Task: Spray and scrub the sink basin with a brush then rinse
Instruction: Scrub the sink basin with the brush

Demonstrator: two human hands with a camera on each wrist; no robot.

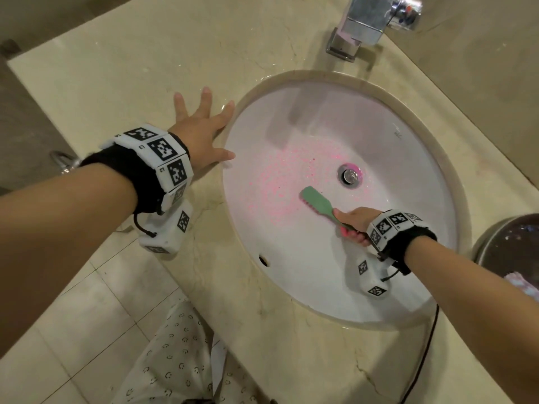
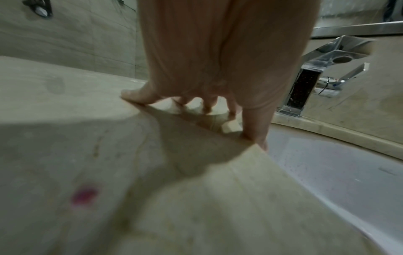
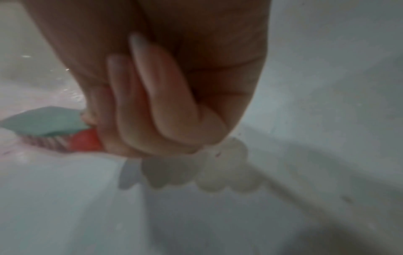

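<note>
Spread flat, left hand presses the counter at the sink rim; right hand grips a brush, bristles down on pink foam, open basin beyond.

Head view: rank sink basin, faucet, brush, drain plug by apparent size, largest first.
1. sink basin
2. faucet, partly cut off at the frame edge
3. brush, handle partly hidden in the right hand
4. drain plug

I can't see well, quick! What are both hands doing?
Left hand: open, fingers spread flat on the counter.
Right hand: holding the brush in the sink.
</note>
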